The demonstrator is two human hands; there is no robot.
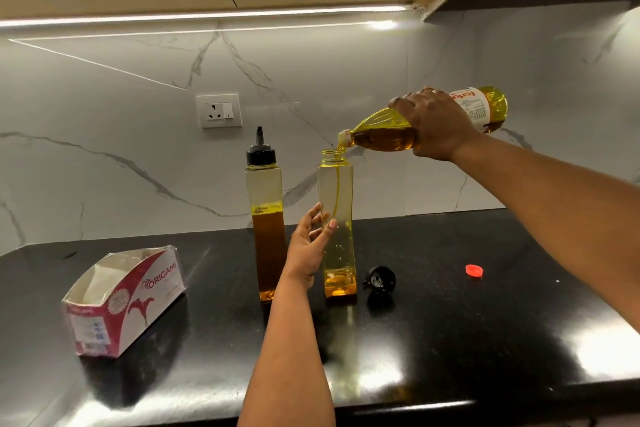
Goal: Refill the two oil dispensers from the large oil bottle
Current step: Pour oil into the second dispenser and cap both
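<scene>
Two tall square clear oil dispensers stand upright on the black counter. The left dispenser (266,225) wears its black spout cap and is roughly half full of oil. The right dispenser (337,218) is uncapped, with a little oil at its bottom. My right hand (438,123) grips the large oil bottle (381,132), tipped almost level, its mouth over the open neck. A thin stream of oil runs down inside. My left hand (310,246) touches the right dispenser's left side with relaxed fingers. Its black spout cap (381,279) lies just to its right.
A red bottle cap (473,270) lies on the counter (450,340) at the right. A pink and white Origami tissue box (124,298) sits at the left. A wall socket (219,111) is on the marble backsplash. Cabinets hang overhead.
</scene>
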